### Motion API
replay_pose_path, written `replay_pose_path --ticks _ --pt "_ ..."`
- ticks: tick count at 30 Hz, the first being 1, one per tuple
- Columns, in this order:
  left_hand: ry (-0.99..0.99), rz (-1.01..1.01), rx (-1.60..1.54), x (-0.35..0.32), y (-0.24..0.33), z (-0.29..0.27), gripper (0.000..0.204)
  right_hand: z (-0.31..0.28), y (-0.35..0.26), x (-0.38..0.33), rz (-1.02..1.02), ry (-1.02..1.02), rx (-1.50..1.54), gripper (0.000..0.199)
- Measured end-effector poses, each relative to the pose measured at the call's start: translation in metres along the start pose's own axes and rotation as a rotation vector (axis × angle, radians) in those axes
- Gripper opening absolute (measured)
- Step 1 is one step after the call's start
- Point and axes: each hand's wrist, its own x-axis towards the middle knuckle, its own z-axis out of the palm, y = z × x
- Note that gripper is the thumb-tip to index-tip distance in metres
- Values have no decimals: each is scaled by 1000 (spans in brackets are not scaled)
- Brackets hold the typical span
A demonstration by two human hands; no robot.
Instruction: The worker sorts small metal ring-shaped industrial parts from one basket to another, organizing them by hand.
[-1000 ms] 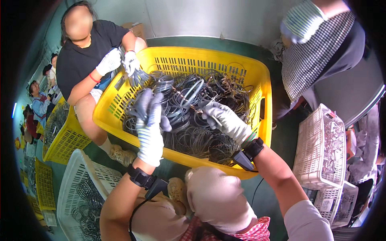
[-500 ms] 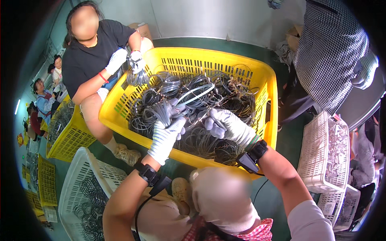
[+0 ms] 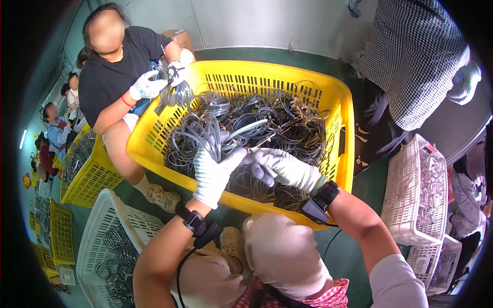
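- The left hand (image 3: 213,173), in a white knitted work glove, is clenched around a bundle of grey looped cables (image 3: 205,136). It lifts them up out of the heap, and the raised grip seems meant to pull the loops free of the tangle below.
- The right hand (image 3: 280,167), gloved the same way, closes its fingers on a thin strand (image 3: 246,128) running off that bundle. Held just beside the left hand, it looks to be steadying or teasing the strand apart.
- Both hands work over the large yellow slotted plastic crate (image 3: 341,110), which holds the mass of dark and grey cable coils (image 3: 287,123). The bundle hangs above the crate's near-left part, so anything loose would drop back inside.
- A black wrist device (image 3: 321,201) with a cord sits on the right wrist, and a similar one (image 3: 194,222) sits on the left, both clear of the grip.
- Across the crate, a seated person in a black top (image 3: 110,77) holds another coil (image 3: 174,92) in gloved hands at the far-left corner.
- A white slotted basket (image 3: 110,246) with dark coiled loops stands at lower left, close by the left arm.
- A standing person in a checked shirt (image 3: 411,56) is at the right.
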Motion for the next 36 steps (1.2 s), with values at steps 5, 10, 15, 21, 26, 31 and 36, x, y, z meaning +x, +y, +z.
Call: replay_pose_path --ticks 5,10,15,21,26,31,36 --pt "11 -136 -42 -1 -8 -2 18 -2 1 4 54 60 -65 31" --pt "254 -464 -441 16 9 -17 9 -11 -2 2 -25 137 89 29" --pt "124 -398 -593 13 -11 -32 41 -10 -6 1 47 -59 405 36" --pt "-226 -185 -71 4 -10 -25 73 -2 -1 -2 116 -133 487 40" --pt "-170 -75 49 4 -3 -16 70 3 -7 -6 73 -223 588 38" --pt "-204 -73 86 1 -5 -16 73 7 -9 -9 82 -213 580 39" --pt "-106 -32 154 -2 0 -10 26 7 -12 -10 81 -94 353 42"
